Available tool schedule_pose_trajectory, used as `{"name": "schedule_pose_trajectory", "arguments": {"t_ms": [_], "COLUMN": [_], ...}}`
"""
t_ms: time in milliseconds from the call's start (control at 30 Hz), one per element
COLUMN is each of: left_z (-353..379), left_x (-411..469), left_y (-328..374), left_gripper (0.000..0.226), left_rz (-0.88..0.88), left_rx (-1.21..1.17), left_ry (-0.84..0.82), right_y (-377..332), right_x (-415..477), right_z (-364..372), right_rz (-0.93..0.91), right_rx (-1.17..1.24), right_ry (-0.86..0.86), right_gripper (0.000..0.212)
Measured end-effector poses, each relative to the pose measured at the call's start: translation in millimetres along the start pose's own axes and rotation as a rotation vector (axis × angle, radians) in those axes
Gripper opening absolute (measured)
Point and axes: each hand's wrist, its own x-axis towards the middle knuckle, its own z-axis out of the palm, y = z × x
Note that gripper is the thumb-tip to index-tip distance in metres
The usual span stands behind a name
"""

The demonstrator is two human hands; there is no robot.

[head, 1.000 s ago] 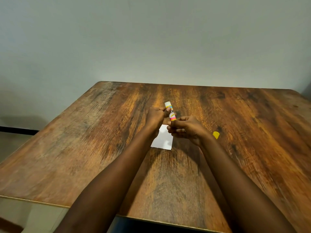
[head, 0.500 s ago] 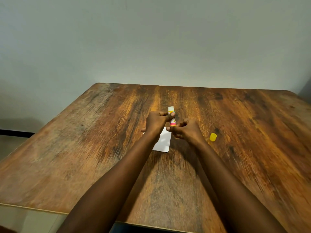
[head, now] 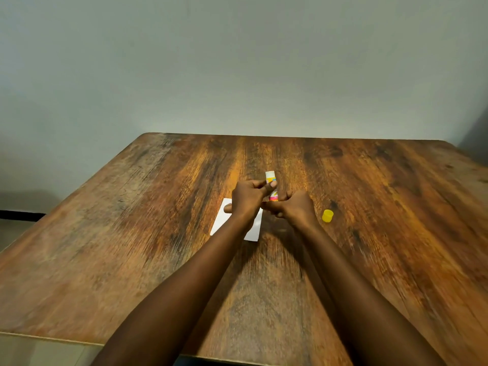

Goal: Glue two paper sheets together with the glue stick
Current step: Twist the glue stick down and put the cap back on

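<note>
Just above the middle of the frame, both hands meet over the wooden bench (head: 158,233). The left hand (head: 247,199) pinches the upper part of the glue stick (head: 271,190), thumb across its barrel, while the right hand (head: 294,208) grips its lower end. The stick stands nearly upright, uncapped. White paper (head: 253,228) lies flat beneath the left wrist. A yellow cap (head: 327,216) sits on the bench just right of the right hand.
</note>
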Motion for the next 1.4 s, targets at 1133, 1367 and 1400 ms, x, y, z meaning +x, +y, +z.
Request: {"name": "schedule_pose_trajectory", "arguments": {"t_ms": [1133,1367,1400], "left_z": [-11.2,-15.7,-15.9], "left_x": [-21.7,-23.9,-23.8], "left_y": [4.4,10.9,12.2], "left_gripper": [0.022,0.018,0.017], "left_rz": [-0.059,0.052,0.071], "left_rx": [0.042,0.197,0.238], "left_ry": [-0.509,-0.475,-0.464], "right_y": [-10.5,-18.0,-18.4], "right_x": [3.6,1.7,1.3], "right_z": [-39.4,-39.4,-39.1], "right_rz": [-0.081,-0.131,-0.140], "right_rx": [0.844,0.698,0.678], "right_ry": [-0.062,-0.089,-0.094], "right_gripper": [0.027,0.029,0.028]}}
